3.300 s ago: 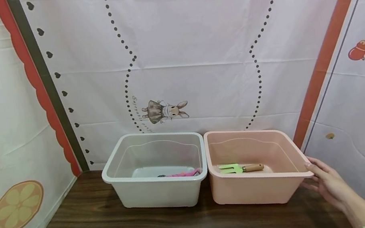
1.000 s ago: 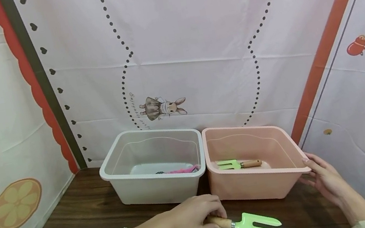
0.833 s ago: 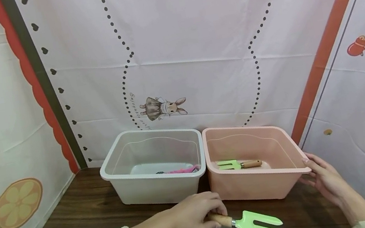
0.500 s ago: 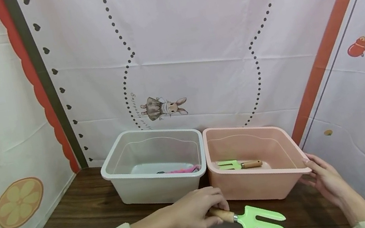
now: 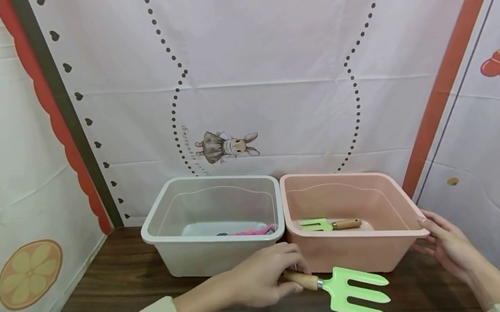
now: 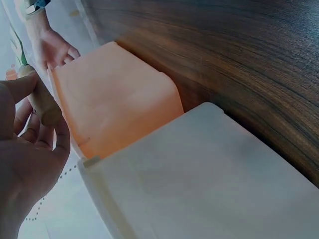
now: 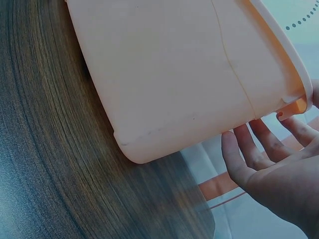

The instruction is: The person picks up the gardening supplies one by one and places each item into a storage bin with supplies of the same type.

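Note:
My left hand (image 5: 264, 279) grips a green garden fork (image 5: 354, 293) by its wooden handle, tines pointing right, in front of the two bins. In the left wrist view the handle (image 6: 44, 102) sits between thumb and curled fingers. My right hand (image 5: 452, 248) holds the right rim of the pink bin (image 5: 347, 250), thumb on top and fingers below the lip. The right wrist view shows its fingertips (image 7: 229, 142) against the bin's wall. Inside the pink bin lies another green fork (image 5: 329, 224) with a wooden handle.
Left of the pink bin, against it, stands a pale grey bin (image 5: 212, 254) with a pink and dark item (image 5: 253, 232), partly hidden by the wall. Both are on a dark wooden table (image 5: 118, 291). Printed cloth walls (image 5: 264, 64) enclose the back and sides.
My left hand came from the lower edge with the garden fork, then rose slightly toward the bins. The right hand stays at the pink bin's rim.

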Demonstrator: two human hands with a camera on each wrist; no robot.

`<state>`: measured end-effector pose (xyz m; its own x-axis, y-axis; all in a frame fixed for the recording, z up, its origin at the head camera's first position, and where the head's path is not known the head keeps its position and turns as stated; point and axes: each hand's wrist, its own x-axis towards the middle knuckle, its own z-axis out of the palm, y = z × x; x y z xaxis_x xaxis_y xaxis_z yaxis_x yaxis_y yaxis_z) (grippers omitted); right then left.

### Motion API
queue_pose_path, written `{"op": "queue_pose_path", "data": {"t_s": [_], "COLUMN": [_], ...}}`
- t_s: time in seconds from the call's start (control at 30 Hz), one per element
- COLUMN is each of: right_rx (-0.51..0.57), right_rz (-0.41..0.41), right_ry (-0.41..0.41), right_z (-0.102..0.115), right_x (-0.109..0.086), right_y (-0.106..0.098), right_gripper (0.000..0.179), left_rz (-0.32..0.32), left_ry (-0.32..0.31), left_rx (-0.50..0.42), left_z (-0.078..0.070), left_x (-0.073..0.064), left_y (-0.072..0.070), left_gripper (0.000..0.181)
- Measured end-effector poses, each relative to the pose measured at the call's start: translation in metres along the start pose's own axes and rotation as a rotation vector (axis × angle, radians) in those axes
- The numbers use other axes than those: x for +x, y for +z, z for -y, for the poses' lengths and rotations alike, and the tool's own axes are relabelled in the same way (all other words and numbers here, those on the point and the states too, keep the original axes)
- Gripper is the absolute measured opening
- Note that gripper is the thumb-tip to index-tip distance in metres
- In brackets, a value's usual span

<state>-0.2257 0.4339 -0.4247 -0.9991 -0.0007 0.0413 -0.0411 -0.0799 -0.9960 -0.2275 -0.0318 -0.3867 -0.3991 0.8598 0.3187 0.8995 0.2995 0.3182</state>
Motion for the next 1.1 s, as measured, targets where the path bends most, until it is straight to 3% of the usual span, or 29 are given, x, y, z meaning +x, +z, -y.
{"op": "queue_pose_path", "data": {"t_s": [0.4, 0.63, 0.87, 1.1], "right_rx": [-0.018, -0.017, -0.016, 0.005], "right_rz": [-0.015, -0.018, -0.012, -0.015], "right_ry": [0.003, -0.003, -0.001, 0.003], "right_z": [0.0, 0.0, 0.0, 0.001], "right_x": [-0.001, -0.003, -0.002, 0.0], "right_y": [0.001, 0.001, 0.002, 0.002], "right_gripper": [0.024, 0.025, 0.025, 0.023], "left_rz": [-0.014, -0.066, -0.064, -0.129], "left_ry": [-0.049, -0.008, -0.069, -0.074], "left_rx": [-0.115, -0.132, -0.179, -0.211], "left_z": [0.001, 0.003, 0.007, 0.015], "left_x": [0.014, 0.025, 0.034, 0.05], "left_y": [-0.014, -0.018, -0.021, -0.024], "left_gripper": [0.022, 0.023, 0.027, 0.024]}}
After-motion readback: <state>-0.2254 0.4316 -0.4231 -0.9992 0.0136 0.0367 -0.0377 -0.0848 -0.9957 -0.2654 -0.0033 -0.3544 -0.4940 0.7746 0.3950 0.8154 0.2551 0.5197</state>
